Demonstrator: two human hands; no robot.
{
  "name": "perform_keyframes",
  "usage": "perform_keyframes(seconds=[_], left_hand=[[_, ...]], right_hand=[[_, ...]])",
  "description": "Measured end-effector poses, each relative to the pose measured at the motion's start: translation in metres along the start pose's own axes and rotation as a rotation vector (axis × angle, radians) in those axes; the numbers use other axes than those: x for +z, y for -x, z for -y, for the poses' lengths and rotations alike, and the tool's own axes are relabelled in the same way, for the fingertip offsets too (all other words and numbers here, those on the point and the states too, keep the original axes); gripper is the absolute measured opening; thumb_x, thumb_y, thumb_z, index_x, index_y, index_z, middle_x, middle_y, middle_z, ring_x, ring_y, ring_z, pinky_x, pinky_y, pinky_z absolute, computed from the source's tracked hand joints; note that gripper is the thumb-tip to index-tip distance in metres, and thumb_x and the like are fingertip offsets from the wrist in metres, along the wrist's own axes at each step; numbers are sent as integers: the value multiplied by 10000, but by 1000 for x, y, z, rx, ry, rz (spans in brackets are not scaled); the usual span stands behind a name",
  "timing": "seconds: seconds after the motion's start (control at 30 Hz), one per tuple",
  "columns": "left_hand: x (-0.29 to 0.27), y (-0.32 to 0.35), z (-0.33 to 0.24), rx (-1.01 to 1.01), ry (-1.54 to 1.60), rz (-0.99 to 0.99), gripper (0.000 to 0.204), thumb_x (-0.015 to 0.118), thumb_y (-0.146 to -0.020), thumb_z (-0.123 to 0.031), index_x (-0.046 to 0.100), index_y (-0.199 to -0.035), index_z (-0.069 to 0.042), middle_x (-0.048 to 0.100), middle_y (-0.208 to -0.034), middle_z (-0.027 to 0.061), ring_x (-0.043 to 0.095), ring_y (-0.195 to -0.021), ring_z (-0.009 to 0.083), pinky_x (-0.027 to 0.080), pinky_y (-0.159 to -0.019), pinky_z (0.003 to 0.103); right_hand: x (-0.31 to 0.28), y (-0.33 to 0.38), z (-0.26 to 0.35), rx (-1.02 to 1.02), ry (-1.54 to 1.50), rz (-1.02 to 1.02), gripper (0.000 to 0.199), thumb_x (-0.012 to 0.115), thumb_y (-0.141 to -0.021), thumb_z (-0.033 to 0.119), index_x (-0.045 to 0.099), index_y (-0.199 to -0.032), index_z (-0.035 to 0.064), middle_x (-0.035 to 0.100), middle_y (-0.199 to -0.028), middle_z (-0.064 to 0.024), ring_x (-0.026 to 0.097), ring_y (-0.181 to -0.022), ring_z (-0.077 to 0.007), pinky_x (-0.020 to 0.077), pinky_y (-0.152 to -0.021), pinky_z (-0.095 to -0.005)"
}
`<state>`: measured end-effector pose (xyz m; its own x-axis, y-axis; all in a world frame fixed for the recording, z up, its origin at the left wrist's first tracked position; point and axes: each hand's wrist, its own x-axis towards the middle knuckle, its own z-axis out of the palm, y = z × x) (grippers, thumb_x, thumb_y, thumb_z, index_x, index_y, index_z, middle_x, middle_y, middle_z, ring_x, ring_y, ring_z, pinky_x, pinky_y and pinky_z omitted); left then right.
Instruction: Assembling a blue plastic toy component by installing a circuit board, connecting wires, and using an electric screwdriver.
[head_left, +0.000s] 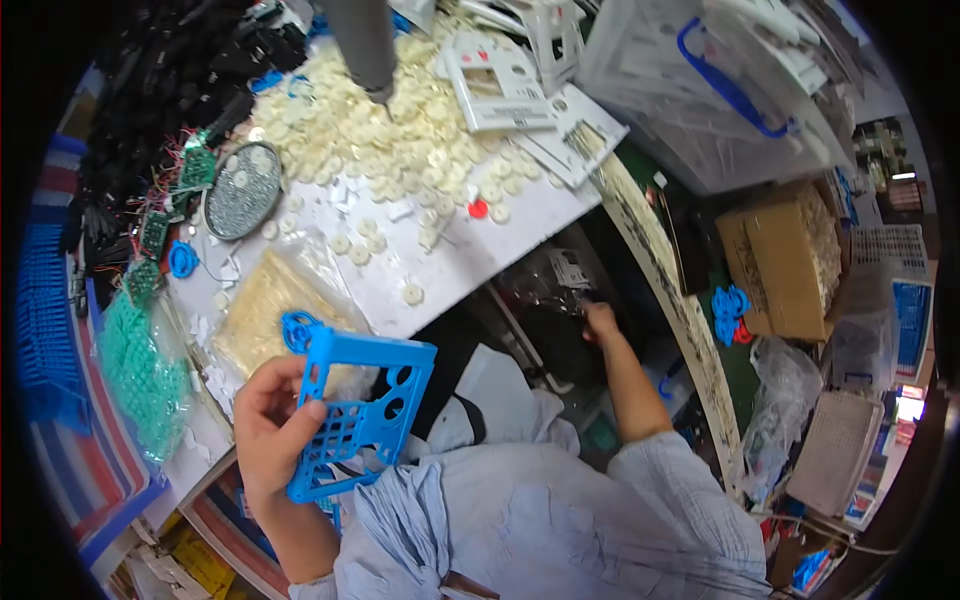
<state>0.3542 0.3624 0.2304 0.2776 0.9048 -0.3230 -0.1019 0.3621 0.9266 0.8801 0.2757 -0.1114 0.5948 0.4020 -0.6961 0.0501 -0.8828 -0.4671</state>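
My left hand [275, 425] is closed on the edge of a blue plastic housing [403, 425]. The housing is tilted, with a grid of square holes, two round openings and a wide cut-out. My right hand [601, 322] reaches down into a dark open space beside the table edge. Its fingers are closed at a small dark thing that I cannot make out. Near them, in shadow, lies a clear bag with a white label [568, 270]. Behind the housing, a clear bag of pale yellow parts [270, 310] rests on the white table [385, 290].
Cream round discs [400, 130] are heaped on the table, below a hanging grey screwdriver [362, 45]. Around them are a dish of small metal parts [243, 190], white panels [492, 85], black parts [130, 130] and a green mesh bag [145, 370]. Rightward stand a clear bin [660, 110] and carton [765, 265].
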Motion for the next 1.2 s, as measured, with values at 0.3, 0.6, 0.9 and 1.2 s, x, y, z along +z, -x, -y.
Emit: perform_keyframes(seconds=[0.3, 0.6, 0.9, 1.2], left_hand=[[-34, -2, 7, 268, 223, -307, 423, 687, -894, -299, 563, -1181, -15, 639, -1066, 101, 633, -943, 179, 545, -806, 326], [-16, -6, 21, 202, 584, -214, 353, 514, -1025, -192, 455, -1320, -6, 627, -1262, 236, 671, -1057, 324, 582, -886, 479], [-25, -4, 31, 165, 680, -264, 274, 451, -1055, -163, 443, -1271, 7, 612, -1282, 245, 665, -1108, 303, 594, -907, 467], [-17, -17, 34, 157, 756, -292, 239, 426, -1066, -166, 440, -1234, 3, 594, -1296, 240, 657, -1109, 299, 590, -907, 466]], right_hand=[[-19, 206, 261, -1008, 18, 494, 185, 692, -923, 137, 721, -1059, 15, 730, -931, -50, 674, -808, -109, 531, -673, -262], [60, 142, 436, -1438, 753, -436, 439, 779, -745, 437, 759, -880, 20, 684, -930, -241, 652, -898, -376, 512, -827, -491], [47, 198, 405, -1206, 318, -157, 252, 757, -759, 222, 668, -784, -12, 647, -759, -127, 625, -750, -213, 479, -685, -324], [56, 365, 296, -1842, 210, 289, 219, 760, -685, 64, 582, -813, 71, 591, -837, -63, 551, -772, -265, 457, -727, -361]])
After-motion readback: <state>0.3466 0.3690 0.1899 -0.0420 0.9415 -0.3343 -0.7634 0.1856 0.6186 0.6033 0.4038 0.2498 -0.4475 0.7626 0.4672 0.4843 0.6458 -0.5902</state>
